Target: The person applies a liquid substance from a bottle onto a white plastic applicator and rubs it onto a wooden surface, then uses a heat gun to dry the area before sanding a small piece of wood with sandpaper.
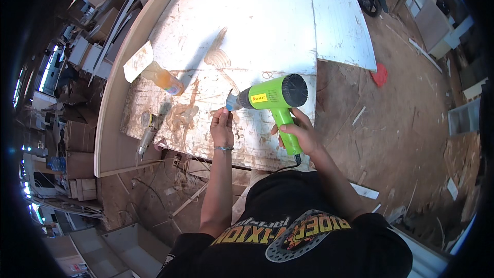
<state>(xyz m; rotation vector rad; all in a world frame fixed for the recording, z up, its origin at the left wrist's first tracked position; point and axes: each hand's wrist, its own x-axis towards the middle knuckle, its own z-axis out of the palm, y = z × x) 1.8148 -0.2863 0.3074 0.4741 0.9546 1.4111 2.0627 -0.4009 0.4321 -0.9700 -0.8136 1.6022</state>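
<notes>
My right hand (302, 133) is wrapped round the handle of a green heat gun (267, 94) with a black rear cap. Its dark nozzle points left, toward my left hand (222, 127). The fingertips of that hand are pinched on a small blue piece (232, 101), right at the nozzle's mouth; its exact kind is too small to tell. Both hands are over the near part of a worn, stained white worktable (247, 146). Whether nozzle and blue piece touch, I cannot tell.
Left on the table are a bottle with orange contents (169, 81), a pale flat scraper-like board (138, 62) and a metallic power tool (148, 136). A wooden rail (107, 123) edges the table. A black cord hangs from the heat gun. A red thing (380, 74) lies on the littered floor.
</notes>
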